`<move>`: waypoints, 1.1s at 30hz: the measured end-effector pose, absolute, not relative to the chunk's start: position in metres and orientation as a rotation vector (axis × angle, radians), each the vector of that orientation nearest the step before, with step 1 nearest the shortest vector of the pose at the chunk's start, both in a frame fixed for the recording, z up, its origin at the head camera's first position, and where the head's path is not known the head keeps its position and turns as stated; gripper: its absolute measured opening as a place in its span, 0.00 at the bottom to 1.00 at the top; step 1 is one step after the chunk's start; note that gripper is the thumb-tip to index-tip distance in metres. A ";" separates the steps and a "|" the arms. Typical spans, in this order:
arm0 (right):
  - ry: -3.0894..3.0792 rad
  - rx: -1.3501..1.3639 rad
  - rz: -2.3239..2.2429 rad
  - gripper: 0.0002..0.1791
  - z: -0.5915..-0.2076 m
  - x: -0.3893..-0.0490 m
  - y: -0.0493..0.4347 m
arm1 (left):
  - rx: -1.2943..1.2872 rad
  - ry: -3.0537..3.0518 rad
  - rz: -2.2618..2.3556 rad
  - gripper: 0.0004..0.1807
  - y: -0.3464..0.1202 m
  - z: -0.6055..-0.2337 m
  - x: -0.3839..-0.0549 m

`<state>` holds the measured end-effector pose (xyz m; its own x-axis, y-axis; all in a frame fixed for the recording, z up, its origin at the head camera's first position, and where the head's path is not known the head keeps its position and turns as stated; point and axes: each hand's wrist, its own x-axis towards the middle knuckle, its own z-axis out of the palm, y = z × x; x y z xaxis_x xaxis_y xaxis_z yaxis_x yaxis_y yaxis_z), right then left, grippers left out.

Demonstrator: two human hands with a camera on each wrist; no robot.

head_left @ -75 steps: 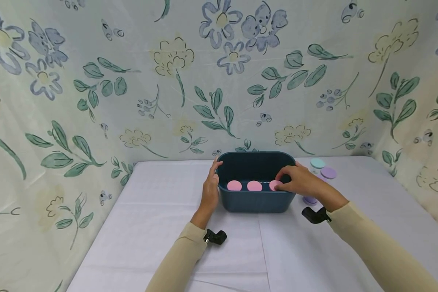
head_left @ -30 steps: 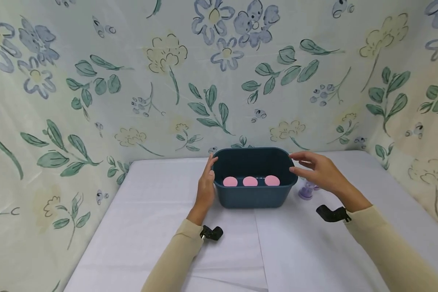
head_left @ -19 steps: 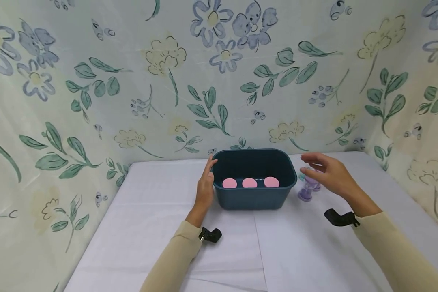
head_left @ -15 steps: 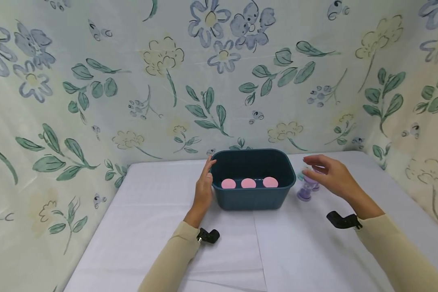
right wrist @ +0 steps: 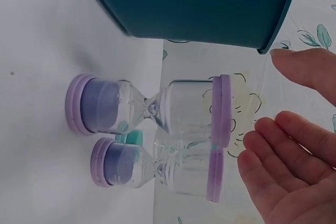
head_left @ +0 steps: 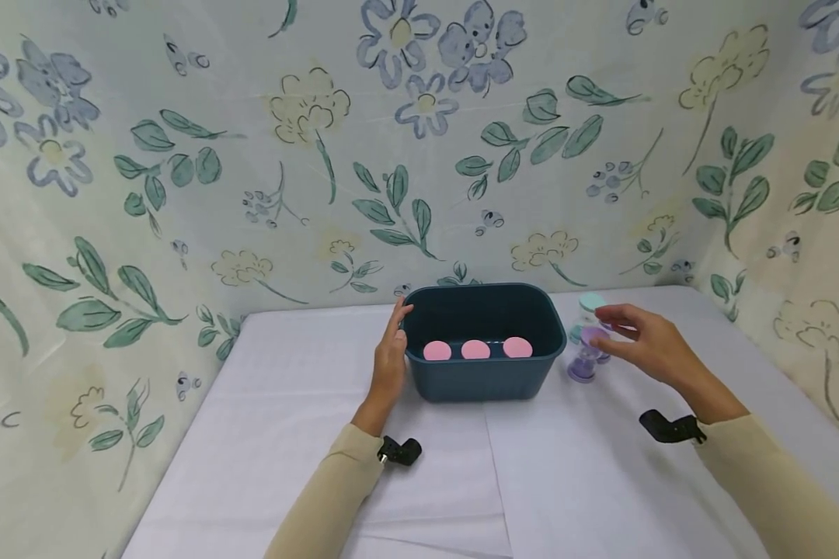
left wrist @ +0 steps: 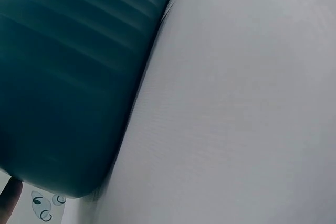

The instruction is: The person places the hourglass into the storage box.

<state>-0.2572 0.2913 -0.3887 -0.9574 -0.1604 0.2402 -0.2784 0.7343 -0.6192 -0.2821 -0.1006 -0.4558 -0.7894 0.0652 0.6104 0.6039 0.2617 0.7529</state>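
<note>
Places relative to the bin (head_left: 475,382), near to far. It sat on the white-covered counter (head_left: 287,388); stiff plastic by the look, probably light enough to slide if bumped. Left grip (head_left: 389,361) lay against its left end, fingers extended, not curled round anything; decent brace. Inside, toward the bin's front wall: three pink caps (head_left: 475,351) in a row, bodies below hidden.

Just right of the bin: nearer lilac hourglass (head_left: 583,366), upright, sand (right wrist: 100,106) all in the lower bulb. Right grip (head_left: 646,345) was right of the bin, beside that hourglass's top, thumb and fingers apart, nothing held; right wrist view showed a gap to the caps.

Handling guess: light, rigid, smooth so a bit slippery, fragile at the waist. Best hold looked like thumb and fingertips on the top cap's (right wrist: 222,111) rim: modest squeeze, no side load.

Second lilac hourglass (right wrist: 118,163) stood close beyond, farther right of the bin; contact between them, couldn't tell. Tight finger room there. Turquoise-capped hourglass (head_left: 591,303) farther back, right of the bin's rear. Behind the bin: floral backdrop (head_left: 217,46).
</note>
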 end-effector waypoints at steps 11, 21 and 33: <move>-2.808 0.374 1.010 0.34 -0.401 -0.255 0.299 | -0.573 -2.114 -1.543 0.26 -0.095 -0.439 -0.264; -2.826 0.403 1.022 0.36 -0.404 -0.260 0.298 | -0.612 -2.065 -1.575 0.26 -0.097 -0.438 -0.264; -2.909 0.321 1.047 0.42 -0.413 -0.263 0.296 | -0.624 -2.049 -1.564 0.26 -0.099 -0.439 -0.267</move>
